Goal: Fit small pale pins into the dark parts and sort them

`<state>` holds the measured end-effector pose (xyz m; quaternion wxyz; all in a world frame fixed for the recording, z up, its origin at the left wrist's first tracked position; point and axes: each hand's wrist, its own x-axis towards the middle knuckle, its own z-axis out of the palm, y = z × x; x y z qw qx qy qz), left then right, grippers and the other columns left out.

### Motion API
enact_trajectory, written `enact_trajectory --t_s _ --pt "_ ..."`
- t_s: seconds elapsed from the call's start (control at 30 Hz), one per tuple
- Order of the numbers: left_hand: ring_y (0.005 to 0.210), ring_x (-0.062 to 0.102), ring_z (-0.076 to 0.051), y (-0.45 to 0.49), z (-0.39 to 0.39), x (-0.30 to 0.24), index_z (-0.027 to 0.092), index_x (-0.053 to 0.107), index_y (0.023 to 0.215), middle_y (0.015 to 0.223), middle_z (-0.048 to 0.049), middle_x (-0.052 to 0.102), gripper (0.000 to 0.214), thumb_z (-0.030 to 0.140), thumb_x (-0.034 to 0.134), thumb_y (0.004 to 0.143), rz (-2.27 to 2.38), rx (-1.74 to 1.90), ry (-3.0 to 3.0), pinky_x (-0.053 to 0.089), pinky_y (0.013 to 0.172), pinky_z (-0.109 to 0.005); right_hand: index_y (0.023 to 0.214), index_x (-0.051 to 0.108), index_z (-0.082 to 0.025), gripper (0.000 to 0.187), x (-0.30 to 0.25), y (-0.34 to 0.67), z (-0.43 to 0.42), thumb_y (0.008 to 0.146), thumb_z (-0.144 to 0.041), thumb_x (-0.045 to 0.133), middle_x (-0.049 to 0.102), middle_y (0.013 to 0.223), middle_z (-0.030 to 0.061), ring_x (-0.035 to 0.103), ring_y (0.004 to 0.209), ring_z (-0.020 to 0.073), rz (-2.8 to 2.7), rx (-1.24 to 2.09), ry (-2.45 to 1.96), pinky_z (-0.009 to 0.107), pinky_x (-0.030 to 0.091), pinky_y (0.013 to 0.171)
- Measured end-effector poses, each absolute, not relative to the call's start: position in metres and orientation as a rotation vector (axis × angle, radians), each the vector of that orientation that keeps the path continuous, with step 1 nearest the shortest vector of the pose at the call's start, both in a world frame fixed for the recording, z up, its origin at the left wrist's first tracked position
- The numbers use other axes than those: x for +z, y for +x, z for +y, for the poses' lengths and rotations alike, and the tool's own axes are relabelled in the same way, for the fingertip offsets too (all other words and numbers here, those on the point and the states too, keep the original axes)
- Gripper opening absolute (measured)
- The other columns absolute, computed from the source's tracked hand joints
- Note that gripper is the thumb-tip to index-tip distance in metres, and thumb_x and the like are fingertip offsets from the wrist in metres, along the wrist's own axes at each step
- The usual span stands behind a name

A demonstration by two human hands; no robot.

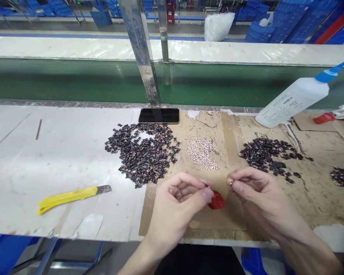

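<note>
My left hand point(177, 202) and my right hand point(260, 194) hover low over a sheet of cardboard point(215, 225), fingertips close together. Between the left thumb and fingers I see a tiny dark part point(208, 186). The right fingertips pinch a tiny copper-coloured part point(231, 183). Just below the fingertips sits a round red lid point(216, 200). Behind the hands lie a heap of dark pieces with copper marks point(141, 154), a pile of small pale pieces point(202, 152), and a second dark heap point(266, 156). A smaller dark heap point(342, 177) lies far right.
A yellow utility knife point(70, 198) lies on the white bench top point(65, 152) at left. Behind stand a black phone point(159, 115), a white glue bottle with blue nozzle point(294, 101), and a metal post point(140, 49) before a green conveyor belt point(74, 82).
</note>
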<state>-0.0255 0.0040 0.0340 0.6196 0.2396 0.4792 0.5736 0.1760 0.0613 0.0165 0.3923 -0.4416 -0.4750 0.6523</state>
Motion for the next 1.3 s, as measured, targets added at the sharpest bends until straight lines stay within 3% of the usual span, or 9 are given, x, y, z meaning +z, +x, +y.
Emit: enact_trajectory --t_s 0.1,0.27,0.43,0.57,0.87,1.07,1.3 --pt "0.077 0.08 -0.017 -0.012 0.0 0.035 0.021 0.078 0.083 0.089 -0.0038 0.084 0.007 0.016 0.082 0.085 1.271 1.367 0.843 0.065 0.071 -0.022 0.087 0.082 -0.028 0.01 0.025 0.169 0.052 0.079 -0.025 0.089 0.08 0.077 0.0003 0.075 0.069 0.0093 -1.153 1.691 -1.035 0.013 0.062 0.065" --pt "0.085 0.08 -0.015 -0.003 -0.006 0.029 0.014 0.079 0.099 0.097 -0.0074 0.083 0.02 -0.001 0.072 0.088 1.375 1.625 1.741 0.065 0.083 -0.02 0.089 0.082 -0.031 0.01 0.03 0.167 0.04 0.083 -0.025 0.086 0.081 0.084 -0.0008 0.078 0.073 0.0097 -1.152 1.686 -1.03 0.013 0.063 0.071" --pt "0.084 0.078 -0.013 -0.004 -0.007 0.025 0.01 0.074 0.106 0.095 -0.007 0.082 0.02 -0.001 0.071 0.09 1.369 1.555 1.978 0.063 0.082 -0.018 0.088 0.083 -0.034 0.016 0.026 0.167 0.037 0.079 -0.024 0.09 0.082 0.083 -0.004 0.078 0.073 0.0083 -1.157 1.648 -1.033 0.009 0.061 0.071" --pt "0.08 0.075 -0.014 -0.01 -0.005 0.027 0.011 0.073 0.105 0.092 -0.0068 0.079 0.017 0.001 0.064 0.095 1.316 1.452 1.972 0.062 0.078 -0.022 0.084 0.083 -0.035 0.018 0.024 0.168 0.038 0.075 -0.022 0.092 0.082 0.081 -0.0048 0.078 0.069 0.0079 -1.25 1.538 -1.052 0.007 0.06 0.068" --pt "0.078 0.07 -0.011 -0.019 -0.004 0.04 0.017 0.075 0.092 0.086 -0.0004 0.076 0.01 0.014 0.067 0.098 1.241 1.122 1.512 0.054 0.077 -0.017 0.091 0.081 -0.031 0.02 0.033 0.172 0.034 0.084 -0.012 0.08 0.08 0.085 -0.0021 0.076 0.075 0.0106 -1.712 1.188 -1.011 0.012 0.063 0.071" --pt "0.073 0.068 -0.009 -0.022 -0.006 0.038 0.021 0.078 0.088 0.084 0.0034 0.078 0.008 0.017 0.073 0.094 1.215 1.036 1.29 0.052 0.07 -0.016 0.087 0.074 -0.025 0.012 0.038 0.173 0.036 0.091 -0.015 0.073 0.073 0.084 -0.0001 0.072 0.079 0.0114 -1.827 1.227 -0.948 0.015 0.061 0.072" --pt "0.077 0.073 -0.01 -0.023 -0.014 0.029 0.018 0.081 0.093 0.088 -0.001 0.079 0.009 0.013 0.073 0.093 1.211 1.05 1.408 0.054 0.073 -0.016 0.096 0.068 -0.026 0.016 0.025 0.178 0.02 0.095 -0.01 0.066 0.07 0.096 0.001 0.069 0.091 0.012 -1.847 1.274 -0.961 0.018 0.058 0.082"
